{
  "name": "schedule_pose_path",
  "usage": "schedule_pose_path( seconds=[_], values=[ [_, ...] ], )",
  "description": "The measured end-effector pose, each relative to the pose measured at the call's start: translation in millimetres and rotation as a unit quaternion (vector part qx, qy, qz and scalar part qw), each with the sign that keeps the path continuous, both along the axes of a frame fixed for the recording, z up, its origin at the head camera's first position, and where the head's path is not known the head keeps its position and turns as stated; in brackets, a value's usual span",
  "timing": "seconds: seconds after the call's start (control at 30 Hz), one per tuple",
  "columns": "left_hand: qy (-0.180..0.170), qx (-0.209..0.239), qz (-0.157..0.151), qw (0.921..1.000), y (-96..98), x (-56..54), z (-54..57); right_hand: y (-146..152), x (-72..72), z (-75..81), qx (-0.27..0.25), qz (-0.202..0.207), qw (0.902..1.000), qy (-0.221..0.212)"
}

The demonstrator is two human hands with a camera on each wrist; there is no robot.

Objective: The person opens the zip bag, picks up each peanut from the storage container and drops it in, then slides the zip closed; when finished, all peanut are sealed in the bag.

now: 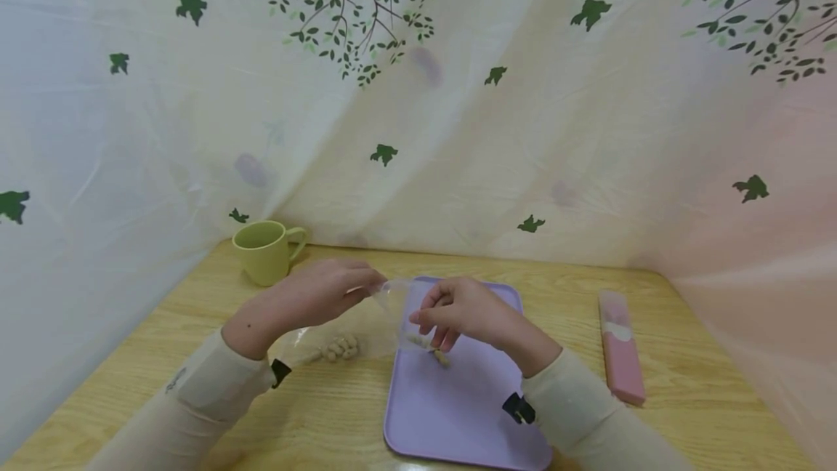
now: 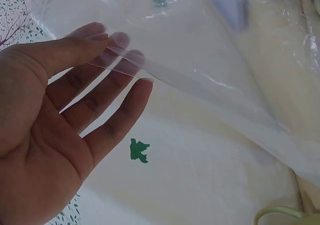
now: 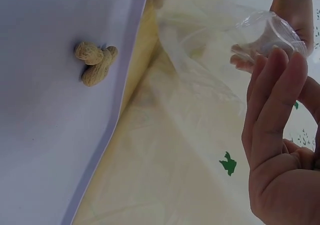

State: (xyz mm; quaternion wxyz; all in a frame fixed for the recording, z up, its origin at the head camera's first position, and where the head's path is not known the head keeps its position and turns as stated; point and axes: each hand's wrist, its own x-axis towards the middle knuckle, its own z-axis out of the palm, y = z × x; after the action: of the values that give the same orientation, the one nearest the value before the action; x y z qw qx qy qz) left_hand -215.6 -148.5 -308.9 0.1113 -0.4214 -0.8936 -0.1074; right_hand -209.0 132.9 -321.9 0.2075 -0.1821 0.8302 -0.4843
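Note:
A clear plastic bag (image 1: 375, 322) with several peanuts (image 1: 340, 347) in its lower part spans the space between both hands. My left hand (image 1: 323, 293) pinches the bag's edge between thumb and fingertips; the left wrist view shows the film (image 2: 200, 85) stretching away from these fingers. My right hand (image 1: 467, 315) is at the bag's mouth, holding its rim with the fingertips; the exact grip is partly hidden. Below the right hand, a few peanuts (image 3: 95, 62) lie on a purple tray (image 1: 458, 413), near its edge.
A green mug (image 1: 261, 256) stands at the back left of the wooden table (image 1: 314, 420). To the right of the tray lies a pink case (image 1: 623, 358) with a white band. A pale curtain (image 1: 445, 187) printed with leaves and birds surrounds the table.

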Motion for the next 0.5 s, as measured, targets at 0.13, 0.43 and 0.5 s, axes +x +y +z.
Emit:
schedule_pose_path(
  seconds=[0.13, 0.43, 0.5],
  values=[
    [0.002, 0.002, 0.0, 1.0, -0.1, 0.7, -0.3, 1, 0.5, 3.2, 0.008, -0.014, 0.9998, 0.015],
    [-0.001, 0.003, 0.003, 1.0, -0.3, 2.4, -0.1, 8, -8.2, 6.3, -0.02, -0.096, 0.9949, 0.024],
    [-0.004, 0.003, 0.003, 1.0, -0.8, 2.6, 0.1, 10, -12.0, 6.3, -0.032, -0.117, 0.9923, 0.023]
  ],
)
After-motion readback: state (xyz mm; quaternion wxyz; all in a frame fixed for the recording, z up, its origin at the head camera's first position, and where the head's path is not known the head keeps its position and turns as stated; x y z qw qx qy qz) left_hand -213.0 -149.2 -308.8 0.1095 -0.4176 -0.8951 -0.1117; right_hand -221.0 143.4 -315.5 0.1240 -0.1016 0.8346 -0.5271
